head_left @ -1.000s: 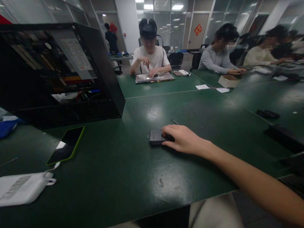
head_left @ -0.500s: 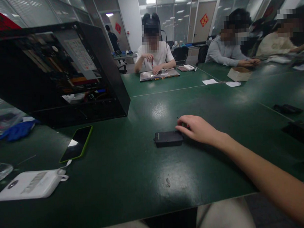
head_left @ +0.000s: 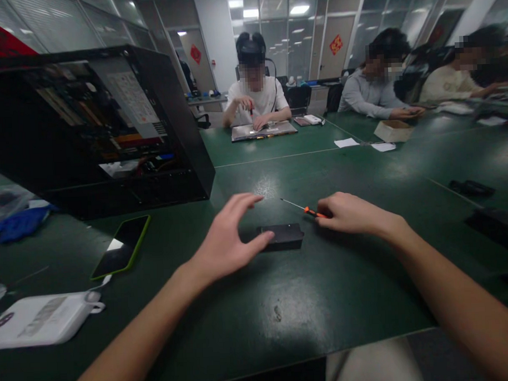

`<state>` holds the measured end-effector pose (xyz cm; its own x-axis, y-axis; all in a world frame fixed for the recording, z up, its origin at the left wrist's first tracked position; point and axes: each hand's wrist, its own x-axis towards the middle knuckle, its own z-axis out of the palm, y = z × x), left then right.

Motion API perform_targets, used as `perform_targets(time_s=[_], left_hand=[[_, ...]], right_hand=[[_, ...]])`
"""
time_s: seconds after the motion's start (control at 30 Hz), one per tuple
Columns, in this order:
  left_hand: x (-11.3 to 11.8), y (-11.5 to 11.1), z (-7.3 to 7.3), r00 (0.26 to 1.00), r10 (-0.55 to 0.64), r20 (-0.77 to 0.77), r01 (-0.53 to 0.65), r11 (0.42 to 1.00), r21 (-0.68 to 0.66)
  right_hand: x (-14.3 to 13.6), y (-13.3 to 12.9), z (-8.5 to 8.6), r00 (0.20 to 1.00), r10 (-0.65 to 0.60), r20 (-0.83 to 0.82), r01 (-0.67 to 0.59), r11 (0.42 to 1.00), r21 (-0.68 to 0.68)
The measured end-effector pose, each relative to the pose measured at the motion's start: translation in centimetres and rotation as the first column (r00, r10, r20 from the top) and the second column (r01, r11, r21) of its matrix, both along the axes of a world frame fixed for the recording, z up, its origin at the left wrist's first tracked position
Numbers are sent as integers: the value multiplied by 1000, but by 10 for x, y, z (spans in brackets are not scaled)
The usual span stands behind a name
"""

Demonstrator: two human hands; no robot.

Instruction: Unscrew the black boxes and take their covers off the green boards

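Observation:
A small black box-like block (head_left: 285,237) lies on the green table in front of me. My left hand (head_left: 228,241) is at its left end, thumb and fingers spread apart; the thumb covers part of the box, and I cannot tell whether it touches. To the right of the box, my right hand (head_left: 342,211) is closed around the handle of a screwdriver (head_left: 312,212) with an orange and black grip. Its thin metal shaft points left and away from me, beyond the box.
An open black computer case (head_left: 185,137) stands at the left. Nearer are a phone (head_left: 122,245) with a green edge, a white power bank (head_left: 46,319) and a blue glove (head_left: 22,222). Dark objects (head_left: 473,187) lie at right. Across the table a person (head_left: 257,98) works on a flat panel (head_left: 264,131).
My left hand has come into view from the lower left and reached the box. My right hand has moved slightly right, away from the box, and the screwdriver now shows clearly.

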<state>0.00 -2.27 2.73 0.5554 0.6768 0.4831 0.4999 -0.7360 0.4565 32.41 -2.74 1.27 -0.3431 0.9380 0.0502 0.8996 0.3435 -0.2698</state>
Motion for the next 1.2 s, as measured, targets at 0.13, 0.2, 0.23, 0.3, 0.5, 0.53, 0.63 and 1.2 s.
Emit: perform_targets(time_s=[0.13, 0.2, 0.23, 0.3, 0.5, 0.53, 0.63, 1.2], left_hand=[[13, 5, -23, 997, -73, 33, 78, 985, -156], [21, 5, -31, 995, -69, 67, 81, 977, -200], [26, 5, -34, 995, -64, 77, 79, 975, -208], [34, 5, -37, 996, -63, 70, 77, 974, -213], [47, 7, -45, 992, -121, 42, 127, 969, -214], [47, 7, -47, 991, -125, 46, 132, 968, -212], [44, 2, -50, 989, -135, 65, 146, 967, -210], [41, -4, -58, 983, -157, 92, 169, 975, -146]], right_hand=[[-9, 2, 14, 959, 0, -282, 54, 981, 185], [-14, -2, 18, 887, 16, -461, 135, 946, 293], [-16, -4, 19, 850, 16, -527, 191, 922, 337], [-19, -9, 19, 784, 6, -621, 313, 860, 403], [-22, -17, 10, 659, 60, -750, 452, 765, 459], [-23, -18, 9, 660, 62, -749, 452, 763, 462], [-28, -20, 6, 676, 57, -735, 440, 769, 463], [-51, -21, 71, 936, 98, -339, 29, 935, 353]])
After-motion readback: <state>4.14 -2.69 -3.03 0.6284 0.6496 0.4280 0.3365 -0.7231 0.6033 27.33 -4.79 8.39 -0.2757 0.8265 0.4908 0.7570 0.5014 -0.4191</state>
